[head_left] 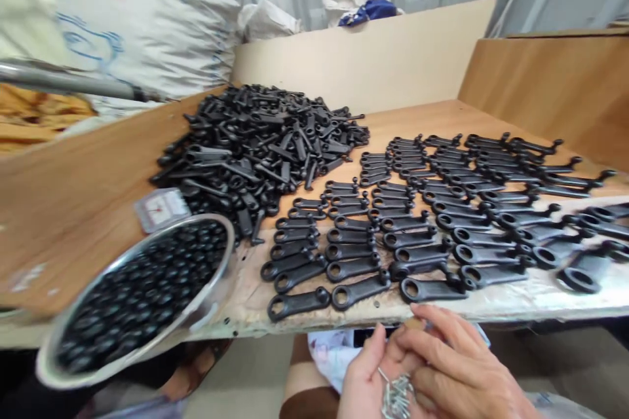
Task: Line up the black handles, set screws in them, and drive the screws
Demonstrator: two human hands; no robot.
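Note:
My left hand (366, 380) is cupped palm-up below the table's front edge, holding a small heap of silver pins (397, 398). My right hand (457, 366) lies over it, fingers curled and reaching into the pins. Just above the hands, rows of black metal levers (422, 222) with a ring at one end lie side by side on the wooden table (73, 209). A loose pile of the same black levers (260, 144) sits further back on the left.
A steel bowl (204, 304) full of small black round parts stands tilted at the table's front left. A small white card (160, 208) lies behind it. Wooden boards wall the back and right. White sacks (147, 19) rest beyond the left side.

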